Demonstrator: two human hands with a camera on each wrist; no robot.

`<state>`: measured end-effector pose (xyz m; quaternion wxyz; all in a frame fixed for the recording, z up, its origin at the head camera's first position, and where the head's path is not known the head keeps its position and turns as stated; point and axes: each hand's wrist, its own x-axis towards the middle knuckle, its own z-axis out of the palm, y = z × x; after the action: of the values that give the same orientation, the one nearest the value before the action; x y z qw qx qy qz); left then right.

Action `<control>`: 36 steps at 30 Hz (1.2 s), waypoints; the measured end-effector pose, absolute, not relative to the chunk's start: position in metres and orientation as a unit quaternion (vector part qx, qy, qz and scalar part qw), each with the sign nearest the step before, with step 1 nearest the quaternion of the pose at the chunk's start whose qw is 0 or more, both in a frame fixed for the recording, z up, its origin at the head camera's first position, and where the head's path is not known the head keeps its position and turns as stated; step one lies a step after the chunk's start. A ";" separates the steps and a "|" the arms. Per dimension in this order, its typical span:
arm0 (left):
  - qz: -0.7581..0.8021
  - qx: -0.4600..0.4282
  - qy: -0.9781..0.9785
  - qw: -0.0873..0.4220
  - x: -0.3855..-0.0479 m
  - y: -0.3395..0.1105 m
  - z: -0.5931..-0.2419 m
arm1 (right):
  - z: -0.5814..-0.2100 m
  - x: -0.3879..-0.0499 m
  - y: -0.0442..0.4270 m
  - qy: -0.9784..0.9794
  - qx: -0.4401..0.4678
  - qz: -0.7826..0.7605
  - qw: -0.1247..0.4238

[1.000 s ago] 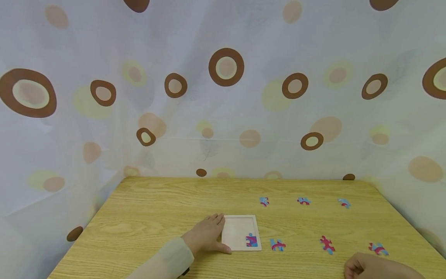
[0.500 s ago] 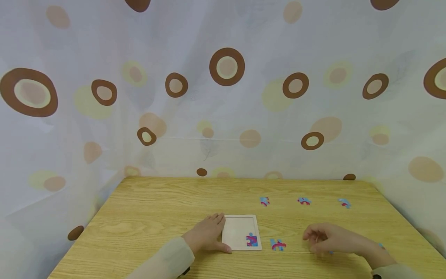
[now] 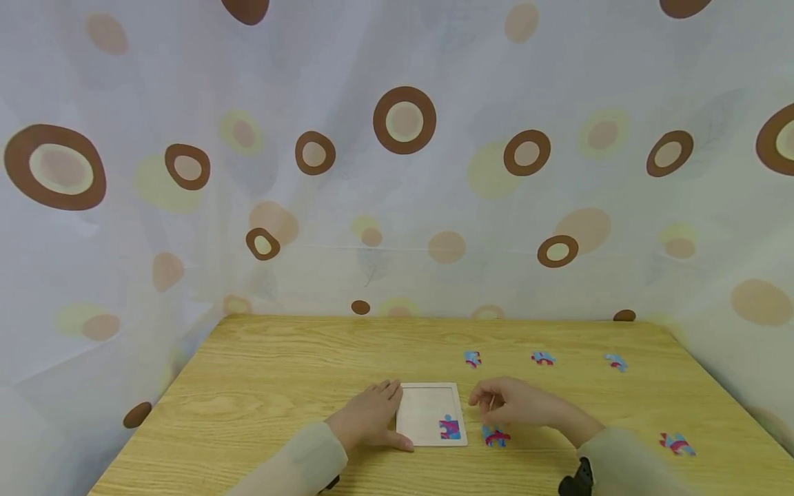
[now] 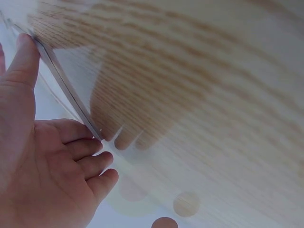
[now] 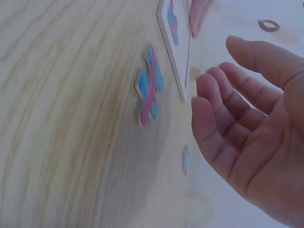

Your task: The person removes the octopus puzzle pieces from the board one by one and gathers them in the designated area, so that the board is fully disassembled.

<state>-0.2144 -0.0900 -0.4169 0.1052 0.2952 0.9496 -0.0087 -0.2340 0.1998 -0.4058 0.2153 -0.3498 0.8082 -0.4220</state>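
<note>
A square white puzzle tray [image 3: 424,413] lies on the table, with one pink-and-blue jigsaw piece [image 3: 449,428] in its lower right corner. My left hand [image 3: 372,417] holds the tray along its left side, thumb at the near corner and fingers at the far corner. Just right of the tray, my right hand [image 3: 515,401] hovers over the table with loosely bent fingers. Nothing shows between its fingers in the right wrist view [image 5: 251,114]. Close below it lies a loose jigsaw piece [image 3: 496,437], blue with a pink band, apart from the tray.
Along the back lie three more jigsaw pieces: one at left [image 3: 473,359], one in the middle [image 3: 543,358] and one at right [image 3: 616,362]. Another jigsaw piece [image 3: 677,443] sits near right. A patterned curtain [image 3: 403,207] stands behind the wooden table [image 3: 298,358].
My right hand has come in from the lower right, passing over the red piece's spot, to beside the tray. The right forearm now covers that spot. My left hand and the tray stay put.
</note>
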 end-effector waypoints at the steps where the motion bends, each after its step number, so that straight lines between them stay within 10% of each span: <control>1: -0.007 0.295 0.950 0.105 -0.214 -0.090 -0.417 | -0.408 -0.235 0.195 0.810 -0.352 -0.420 0.211; 36: -0.002 0.301 0.949 0.092 -0.211 -0.090 -0.414 | -0.418 -0.235 0.150 0.847 -0.287 -0.402 0.197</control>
<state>-0.2107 -0.0897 -0.4136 0.0920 0.3008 0.9492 -0.0025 -0.2350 0.1498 -0.4185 0.1973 -0.2868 0.8470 -0.4018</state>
